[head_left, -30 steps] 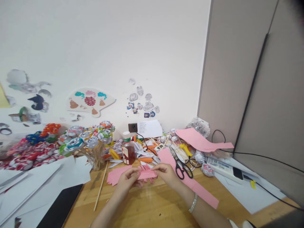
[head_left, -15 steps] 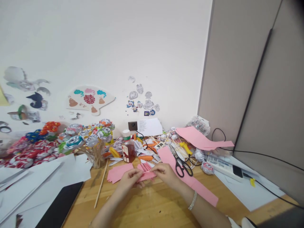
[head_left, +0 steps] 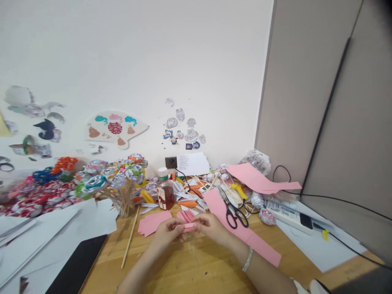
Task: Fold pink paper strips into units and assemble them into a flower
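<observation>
Between my two hands, just above the wooden table, is a narrow folded strip of pink paper (head_left: 189, 227). My left hand (head_left: 170, 231) pinches its left end. At the other end my right hand (head_left: 208, 227) is closed on it, with thumb and fingers together. Right behind the strip lies a small pile of folded pink paper pieces (head_left: 186, 214), partly hidden by my fingers. Flat pink paper pieces (head_left: 154, 222) are stacked left of that pile. Black-handled scissors (head_left: 234, 212) rest on a long pink paper strip (head_left: 257, 241) to the right of my right hand.
A bottle of red liquid (head_left: 165, 194) stands behind my hands, before a heap of paper scraps and sticks. Left are a wooden stick (head_left: 131, 237), a black flat object (head_left: 78, 265), white sheets (head_left: 39, 232) and paper flowers (head_left: 122, 179). A white power strip (head_left: 289, 216) lies right.
The pink paper between my hands looks narrower, its front edge folded over. My right hand's fingers have curled in around its right end; my left hand has barely moved.
</observation>
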Demonstrator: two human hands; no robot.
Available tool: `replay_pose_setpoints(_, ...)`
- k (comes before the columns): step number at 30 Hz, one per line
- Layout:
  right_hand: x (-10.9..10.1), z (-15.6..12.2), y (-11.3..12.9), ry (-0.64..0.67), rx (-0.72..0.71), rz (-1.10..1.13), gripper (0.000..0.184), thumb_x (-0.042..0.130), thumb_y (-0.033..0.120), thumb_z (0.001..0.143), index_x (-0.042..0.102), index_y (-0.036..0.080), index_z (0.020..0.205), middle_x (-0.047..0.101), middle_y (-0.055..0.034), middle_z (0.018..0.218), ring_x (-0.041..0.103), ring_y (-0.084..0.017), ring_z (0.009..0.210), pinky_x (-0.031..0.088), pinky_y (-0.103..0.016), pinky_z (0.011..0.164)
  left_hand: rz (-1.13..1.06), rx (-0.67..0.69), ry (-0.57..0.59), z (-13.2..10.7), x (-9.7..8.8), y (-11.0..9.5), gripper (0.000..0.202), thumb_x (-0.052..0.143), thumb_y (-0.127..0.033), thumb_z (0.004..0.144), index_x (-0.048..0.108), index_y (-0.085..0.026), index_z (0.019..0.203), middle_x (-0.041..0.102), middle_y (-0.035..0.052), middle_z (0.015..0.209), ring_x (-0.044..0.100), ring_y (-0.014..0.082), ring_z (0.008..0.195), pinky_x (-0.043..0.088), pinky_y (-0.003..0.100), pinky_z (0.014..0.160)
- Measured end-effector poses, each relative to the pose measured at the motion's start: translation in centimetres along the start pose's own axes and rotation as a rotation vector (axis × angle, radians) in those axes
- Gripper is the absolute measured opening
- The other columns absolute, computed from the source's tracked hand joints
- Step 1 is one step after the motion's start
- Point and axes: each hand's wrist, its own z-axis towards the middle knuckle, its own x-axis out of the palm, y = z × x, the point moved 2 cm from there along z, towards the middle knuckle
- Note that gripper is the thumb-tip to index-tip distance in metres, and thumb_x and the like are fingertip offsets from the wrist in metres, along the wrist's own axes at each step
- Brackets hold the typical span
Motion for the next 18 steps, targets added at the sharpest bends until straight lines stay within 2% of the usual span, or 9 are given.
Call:
replay_pose_setpoints(3,0.4,0.1,-0.5,-0.013,0.043,0.019,0.021,0.056,0.033,0.075,0.065,0.015,0.080,0.061,-0.0022,0.069,0.056,-0.014,0.062,0.043,-0.024,0.056,0.013,0.022,-0.013,0.0,0.2,0.1,0.037,0.071,-0.045,0.053,0.061,-0.012,0.068,0.063,0.0011,0.049,0.058,0.0144,0.045,0.045,0.024,0.049)
replay_pose_setpoints(6,0.4,0.2,-0.5,-0.023,0.071,0.099,0.023,0.057,0.036,0.073,0.063,0.014,0.077,0.060,-0.0011,0.063,0.055,-0.013,0.057,0.043,-0.025,0.055,-0.054,-0.021,-0.019,0.1,0.1,0.3,0.039,0.072,-0.046,0.050,0.061,-0.013,0.068,0.064,0.0014,0.053,0.059,0.0153,0.047,0.046,0.025,0.049)
replay_pose_setpoints(13,-0.1,0.1,0.5,0.020,0.124,0.300,0.036,0.060,0.048,0.068,0.061,0.012,0.074,0.060,-0.0009,0.062,0.054,-0.011,0.054,0.043,-0.025,0.057,-0.123,-0.107,0.034,-0.1,-0.5,-0.1,0.047,0.073,-0.047,0.049,0.061,-0.014,0.081,0.068,0.0026,0.060,0.064,0.0186,0.058,0.049,0.029,0.061)
replay_pose_setpoints(18,0.0,0.2,0.4,0.036,0.156,0.362,0.042,0.065,0.048,0.064,0.063,0.011,0.084,0.059,0.0001,0.061,0.053,-0.010,0.052,0.043,-0.025,0.056,-0.068,-0.062,0.027,-0.3,-0.4,-0.5,0.052,0.074,-0.048,0.046,0.063,-0.013,0.082,0.067,0.0023,0.054,0.063,0.0183,0.053,0.049,0.028,0.056)
